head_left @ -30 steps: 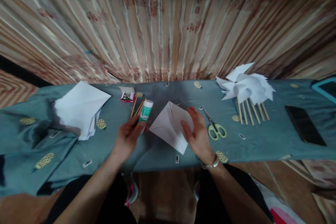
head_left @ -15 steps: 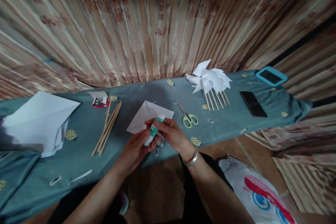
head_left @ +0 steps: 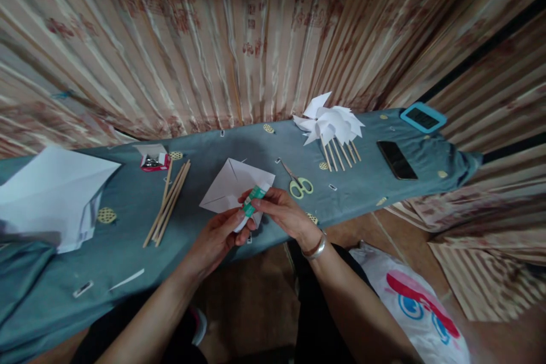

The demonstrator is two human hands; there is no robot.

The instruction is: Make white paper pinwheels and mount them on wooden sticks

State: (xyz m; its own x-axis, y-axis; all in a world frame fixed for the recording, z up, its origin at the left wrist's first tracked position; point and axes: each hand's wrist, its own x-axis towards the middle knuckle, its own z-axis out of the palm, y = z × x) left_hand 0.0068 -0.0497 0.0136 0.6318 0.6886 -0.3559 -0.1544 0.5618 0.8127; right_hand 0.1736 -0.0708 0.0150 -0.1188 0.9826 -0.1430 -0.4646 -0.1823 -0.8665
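A green and white glue stick [head_left: 255,201] is held between both hands, tilted with its upper end to the right. My left hand [head_left: 223,238] grips its lower white end, while my right hand [head_left: 282,211] has fingers and thumb closed on the green upper part. Just beyond the hands lies a white paper square [head_left: 228,182] with cut lines running in from its corners; the hands cover its near corner. Green-handled scissors [head_left: 297,182] rest to the right of the paper.
Several wooden sticks [head_left: 168,205] and a small red box [head_left: 154,160] of metal pieces lie left of the paper. Farther left is a stack of white paper [head_left: 60,193]. Paper pinwheels [head_left: 333,122], a phone [head_left: 396,160] and a blue-framed device [head_left: 423,118] are on the right.
The whole view has shifted slightly, so the table things appear a little farther left and higher. Both hands still hold the glue stick; the right hand's fingers have moved slightly on it.
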